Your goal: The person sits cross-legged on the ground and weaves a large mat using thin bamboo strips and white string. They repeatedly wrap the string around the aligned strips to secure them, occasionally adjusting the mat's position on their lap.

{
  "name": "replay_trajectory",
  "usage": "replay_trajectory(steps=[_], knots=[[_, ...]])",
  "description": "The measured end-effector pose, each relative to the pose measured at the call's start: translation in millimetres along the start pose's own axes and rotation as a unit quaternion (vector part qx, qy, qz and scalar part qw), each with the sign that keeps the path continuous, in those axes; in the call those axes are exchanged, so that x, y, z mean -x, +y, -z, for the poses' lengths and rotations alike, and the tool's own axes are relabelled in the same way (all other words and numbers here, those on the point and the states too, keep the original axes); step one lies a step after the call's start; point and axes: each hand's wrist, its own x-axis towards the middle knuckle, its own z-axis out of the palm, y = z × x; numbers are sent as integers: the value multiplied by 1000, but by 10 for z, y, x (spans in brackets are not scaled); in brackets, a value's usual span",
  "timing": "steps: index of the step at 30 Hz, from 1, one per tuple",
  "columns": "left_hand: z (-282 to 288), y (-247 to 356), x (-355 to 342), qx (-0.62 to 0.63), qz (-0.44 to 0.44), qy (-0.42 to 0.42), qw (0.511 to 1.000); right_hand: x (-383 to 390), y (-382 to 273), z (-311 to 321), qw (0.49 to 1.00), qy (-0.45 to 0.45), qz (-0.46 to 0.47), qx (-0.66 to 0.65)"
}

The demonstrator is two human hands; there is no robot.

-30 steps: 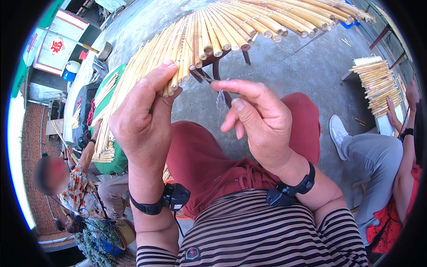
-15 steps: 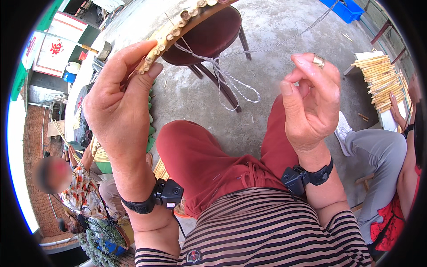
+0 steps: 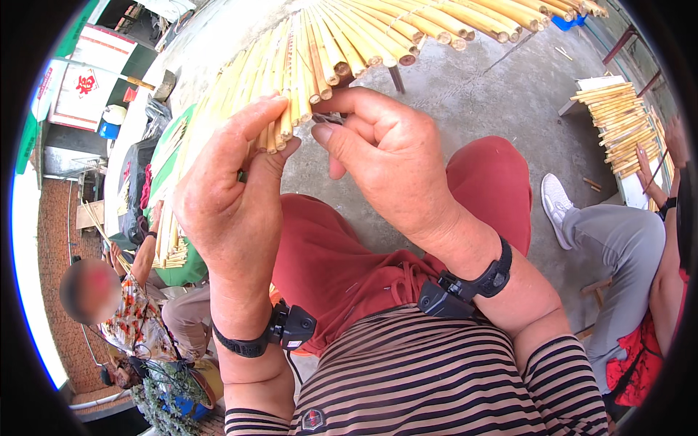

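A mat of pale yellow reed-like sticks (image 3: pixel 369 51), lashed side by side, fans across the top of the head view with its cut ends toward me. Its far part runs out of the picture. My left hand (image 3: pixel 231 192) is closed on the mat's left end, thumb below the stick ends and fingers above. Beside it, my right hand (image 3: pixel 396 163) has thumb and forefinger drawn together close under the stick ends. Whatever lies between those fingertips is too small to make out. Stitching crosses the sticks at the upper right.
On the right, a person in grey trousers (image 3: pixel 618 243) works beside another stick mat (image 3: pixel 618 123) on a low bench. A person in a flowered shirt (image 3: pixel 138 320) handles sticks at left. A potted plant (image 3: pixel 163 396) stands lower left. A blue crate (image 3: pixel 568 23) shows partly behind the mat.
The mat has tipped from edge-on to show its broad face and now hides the brown stool and loose string. My right hand has moved left to the stick ends, close to my left.
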Motion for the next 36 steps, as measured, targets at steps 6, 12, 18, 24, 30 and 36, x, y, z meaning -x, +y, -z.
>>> replay_trajectory(steps=[6, 12, 18, 24, 30, 36], knots=[[-205, -275, 587, -47, -69, -7, 996, 325, 99, 116, 958, -29, -242, -152], [-331, -400, 910, -102, -82, -44, 990, 562, 414, 141, 938, -103, -310, -117], [-447, -426, 1044, -116, -102, -63, 986, 770, 870, 179, 906, -105, -338, -232], [-527, -512, 1128, -132, -141, -70, 979, 822, 1008, 79, 833, 20, -397, -385], [-525, -572, 1127, -146, -121, -69, 980, 763, 1131, 132, 750, 26, -451, -483], [-489, -577, 1124, -167, -129, -111, 971, 755, 1186, 102, 720, 1, -458, -521]])
